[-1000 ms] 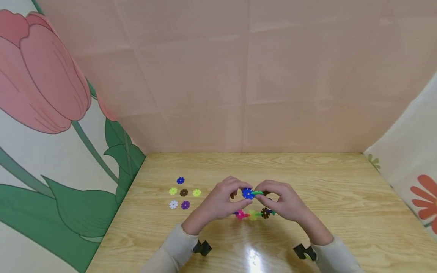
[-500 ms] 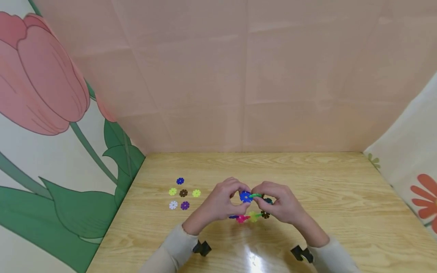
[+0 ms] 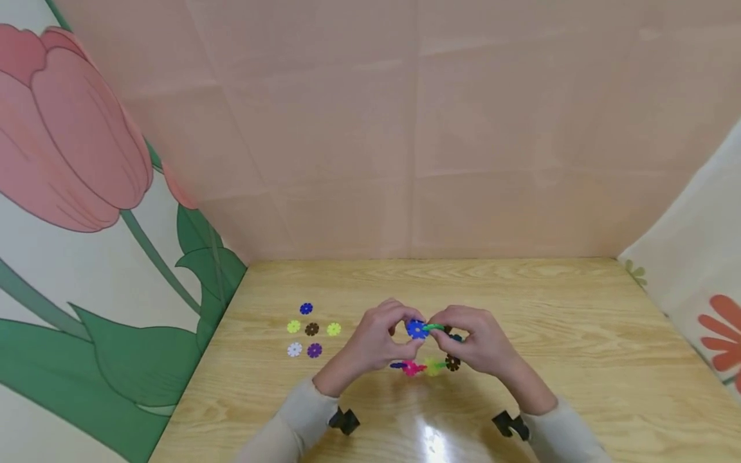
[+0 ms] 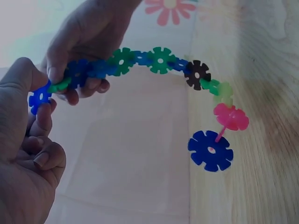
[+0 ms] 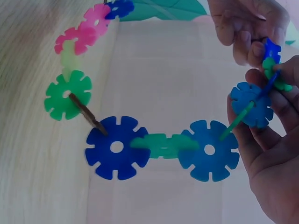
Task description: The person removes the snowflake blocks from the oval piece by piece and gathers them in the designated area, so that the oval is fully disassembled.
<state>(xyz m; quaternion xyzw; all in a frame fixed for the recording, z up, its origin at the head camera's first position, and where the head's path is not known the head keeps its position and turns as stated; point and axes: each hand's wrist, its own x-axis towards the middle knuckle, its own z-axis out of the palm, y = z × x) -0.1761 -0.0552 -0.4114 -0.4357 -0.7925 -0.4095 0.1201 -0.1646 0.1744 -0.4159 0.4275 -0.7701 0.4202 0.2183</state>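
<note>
Between thumb and fingertips, my left hand (image 3: 373, 342) pinches a blue notched flower disc (image 3: 416, 329). My right hand (image 3: 477, 339) grips a green disc (image 3: 433, 326) that meets the blue one edge to edge. From the right hand a chain of interlocked discs curves down and back to the left. In the left wrist view it runs through green and blue discs, a brown disc (image 4: 197, 74) and a pink disc (image 4: 231, 116) to a dark blue end disc (image 4: 210, 150). Fingers hide part of the chain near the right hand.
Several loose flower discs lie left of the hands on the wooden table (image 3: 579, 315), among them a purple disc (image 3: 314, 350), a white disc (image 3: 294, 350) and a brown disc (image 3: 312, 329). A pinkish cloth (image 3: 405, 128) rises behind the table.
Over the last second both hands shift slightly while holding the blue and green discs together. The hanging chain swings a little. The loose discs stay in place.
</note>
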